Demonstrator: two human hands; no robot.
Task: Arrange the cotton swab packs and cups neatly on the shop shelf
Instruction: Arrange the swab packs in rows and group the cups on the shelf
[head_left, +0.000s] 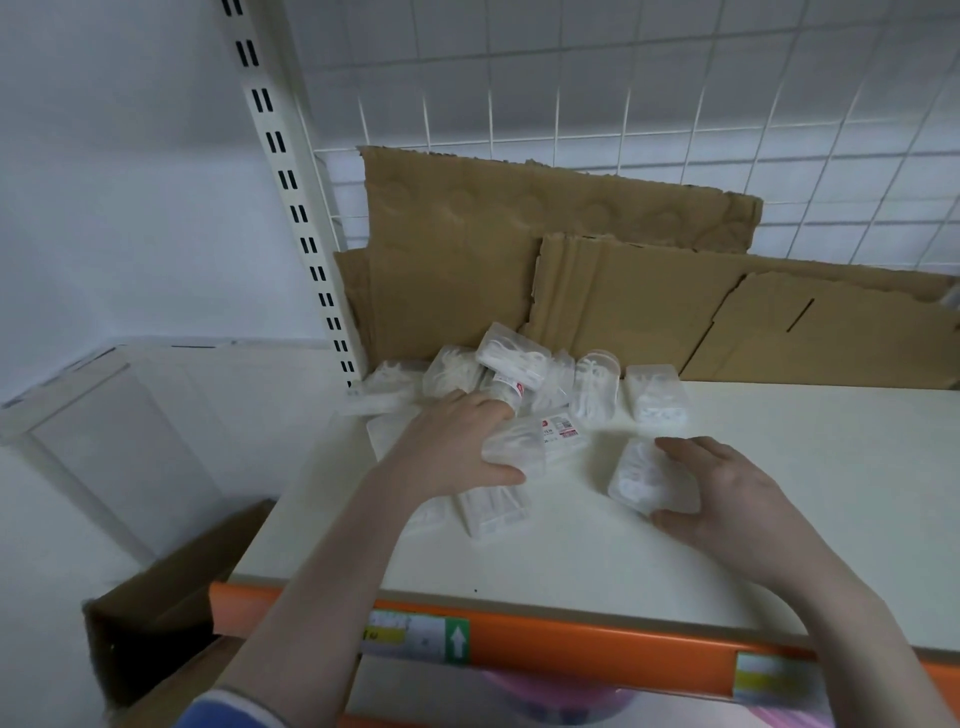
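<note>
Clear plastic cotton swab packs (524, 384) lie heaped on the white shelf (727, 545), at 12 o'clock from the left hand (457, 447). The left hand's fingers curl over one labelled pack (540, 441), thumb pinching its near edge. At 3 o'clock from it, the right hand (727, 493) grips a separate pack (644, 475) lying flat, fingers spread round its far and near ends. Brown cardboard sheets (571, 260) lean against the wire grid (675, 78) behind the heap.
</note>
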